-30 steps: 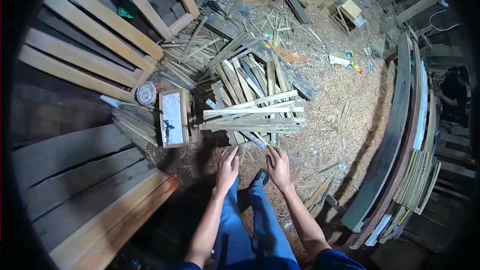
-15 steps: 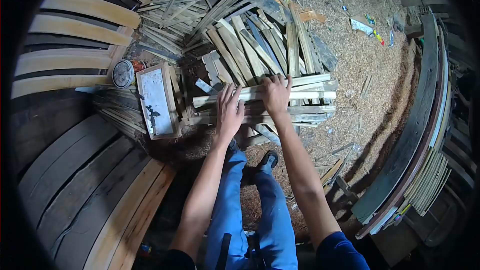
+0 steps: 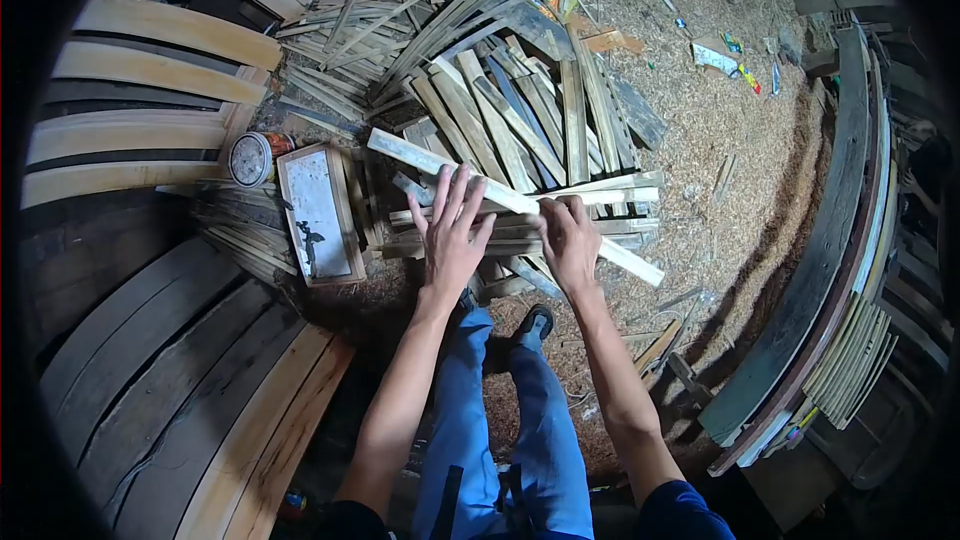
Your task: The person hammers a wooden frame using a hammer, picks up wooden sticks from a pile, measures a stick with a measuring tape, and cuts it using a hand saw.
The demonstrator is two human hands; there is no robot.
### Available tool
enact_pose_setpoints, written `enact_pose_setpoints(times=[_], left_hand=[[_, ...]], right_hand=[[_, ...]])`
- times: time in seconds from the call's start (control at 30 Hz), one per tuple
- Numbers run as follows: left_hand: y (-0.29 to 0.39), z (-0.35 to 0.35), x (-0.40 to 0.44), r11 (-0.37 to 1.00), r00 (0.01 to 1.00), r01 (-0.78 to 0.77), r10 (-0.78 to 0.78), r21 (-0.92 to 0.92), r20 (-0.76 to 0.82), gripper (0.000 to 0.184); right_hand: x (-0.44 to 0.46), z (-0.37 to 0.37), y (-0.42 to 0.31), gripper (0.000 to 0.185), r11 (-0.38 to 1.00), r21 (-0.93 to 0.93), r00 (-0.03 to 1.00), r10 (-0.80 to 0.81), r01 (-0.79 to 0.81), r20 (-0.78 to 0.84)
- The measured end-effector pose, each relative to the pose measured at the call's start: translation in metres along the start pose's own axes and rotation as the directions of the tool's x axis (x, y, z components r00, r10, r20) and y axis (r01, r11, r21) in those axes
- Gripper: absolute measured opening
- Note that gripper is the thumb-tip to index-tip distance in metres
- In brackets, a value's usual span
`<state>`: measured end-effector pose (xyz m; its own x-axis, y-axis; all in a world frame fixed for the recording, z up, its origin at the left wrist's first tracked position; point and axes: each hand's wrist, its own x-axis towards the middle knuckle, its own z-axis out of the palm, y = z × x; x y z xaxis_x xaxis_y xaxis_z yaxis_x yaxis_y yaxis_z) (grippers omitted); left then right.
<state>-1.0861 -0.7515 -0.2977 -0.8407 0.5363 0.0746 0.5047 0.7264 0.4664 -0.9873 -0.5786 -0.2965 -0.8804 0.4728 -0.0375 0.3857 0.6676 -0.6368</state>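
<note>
A pale wooden strip (image 3: pixel 405 154) slants across the front of a pile of wooden strips (image 3: pixel 487 130), its left end farther from me and its right end nearer. My right hand (image 3: pixel 570 245) is closed around it a little right of its middle. With fingers spread, my left hand (image 3: pixel 452 240) lies over the same strip, fingertips at its surface and not wrapped round it. Beneath both hands, several more strips (image 3: pixel 628 196) lie crosswise, partly hidden by the hands and the slanted piece.
Left of the pile stand a framed white panel (image 3: pixel 318 210) and a round can (image 3: pixel 249 159). Thin offcuts (image 3: pixel 350 40) are heaped behind. Sawdust (image 3: pixel 700 150) covers the floor at right, bounded by long boards (image 3: pixel 800 270). Curved wooden slats (image 3: pixel 170 30) stand far left.
One strip has been raised off the crosswise stack and turned, left end away from me, right end toward me. My right hand has moved nearer and closed on it; the left hand's fingers have spread.
</note>
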Motion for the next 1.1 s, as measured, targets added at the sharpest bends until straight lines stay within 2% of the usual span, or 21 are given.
enact_pose_setpoints(times=[0.07, 0.2, 0.27, 0.3, 0.37, 0.43, 0.47, 0.53, 0.6, 0.63, 0.67, 0.73, 0.77, 0.83, 0.87, 0.93, 1.1], left_hand=[[0.004, -0.003, -0.004, 0.996, 0.995, -0.091, 0.09, -0.009, -0.051, 0.05], [0.017, -0.024, -0.011, 0.988, 0.97, -0.146, 0.151, 0.041, -0.192, 0.028], [0.026, -0.04, -0.02, 0.983, 0.961, -0.184, 0.181, 0.006, -0.209, 0.027], [0.03, -0.049, -0.022, 0.975, 0.952, -0.22, 0.208, -0.031, -0.225, 0.026], [0.047, -0.079, -0.035, 0.971, 0.941, -0.234, 0.211, -0.056, -0.266, 0.021], [0.071, -0.125, -0.047, 0.973, 0.944, -0.219, 0.192, -0.074, -0.266, 0.021], [0.084, -0.148, -0.057, 0.977, 0.95, -0.2, 0.177, -0.067, -0.259, 0.021], [0.109, -0.175, -0.081, 0.964, 0.95, -0.159, 0.09, -0.214, -0.299, 0.028], [0.161, -0.223, -0.098, 0.941, 0.923, -0.277, 0.205, -0.194, -0.325, 0.04], [0.184, -0.239, -0.107, 0.935, 0.913, -0.306, 0.236, -0.177, -0.333, 0.037], [0.205, -0.252, -0.114, 0.928, 0.903, -0.335, 0.267, -0.163, -0.336, 0.035], [0.231, -0.279, -0.123, 0.906, 0.862, -0.423, 0.391, -0.033, -0.324, 0.03], [0.241, -0.291, -0.127, 0.901, 0.841, -0.434, 0.405, 0.002, -0.36, 0.035], [0.263, -0.335, -0.131, 0.906, 0.841, -0.423, 0.406, 0.034, -0.358, 0.039], [0.269, -0.349, -0.134, 0.904, 0.828, -0.424, 0.41, 0.051, -0.381, 0.04], [0.282, -0.374, -0.14, 0.895, 0.813, -0.44, 0.434, 0.078, -0.388, 0.04], [0.315, -0.375, -0.152, 0.807, 0.759, -0.59, 0.56, 0.013, -0.332, 0.039]], right_hand=[[-0.01, -0.018, -0.013, 0.033, 0.999, 0.032, 1.0, -0.024, 0.024, -0.003], [-0.041, -0.039, -0.01, 0.043, 0.99, 0.141, 0.998, -0.004, -0.005, 0.06], [-0.054, -0.065, -0.018, 0.04, 0.973, -0.029, 0.971, -0.228, 0.227, -0.067], [-0.061, -0.085, -0.029, 0.031, 0.974, -0.088, 0.97, -0.219, 0.211, -0.102], [-0.076, -0.131, -0.029, 0.025, 0.947, -0.254, 0.972, -0.222, 0.197, -0.075], [-0.095, -0.187, -0.03, 0.023, 0.947, -0.284, 0.977, -0.188, 0.153, -0.103], [-0.106, -0.218, -0.044, 0.023, 0.94, -0.292, 0.963, -0.225, 0.175, -0.148], [-0.127, -0.274, -0.068, 0.03, 0.946, -0.266, 0.963, -0.231, 0.188, -0.138], [-0.151, -0.306, -0.095, 0.038, 0.967, -0.101, 0.952, -0.247, 0.232, -0.179], [-0.162, -0.316, -0.107, 0.042, 0.96, -0.095, 0.938, -0.277, 0.262, -0.21], [-0.174, -0.326, -0.117, 0.046, 0.968, -0.075, 0.952, -0.251, 0.241, -0.176], [-0.194, -0.35, -0.141, 0.048, 0.962, 0.047, 0.951, -0.258, 0.269, -0.172], [-0.206, -0.365, -0.152, 0.048, 0.964, 0.047, 0.952, -0.25, 0.262, -0.178], [-0.222, -0.4, -0.183, 0.045, 0.913, 0.036, 0.887, -0.385, 0.407, -0.256], [-0.233, -0.415, -0.187, 0.039, 0.909, -0.146, 0.871, -0.416, 0.39, -0.262], [-0.253, -0.434, -0.193, 0.033, 0.88, -0.325, 0.807, -0.456, 0.347, -0.374], [-0.297, -0.425, -0.182, 0.03, 0.915, -0.327, 0.804, -0.373, 0.236, -0.463]])
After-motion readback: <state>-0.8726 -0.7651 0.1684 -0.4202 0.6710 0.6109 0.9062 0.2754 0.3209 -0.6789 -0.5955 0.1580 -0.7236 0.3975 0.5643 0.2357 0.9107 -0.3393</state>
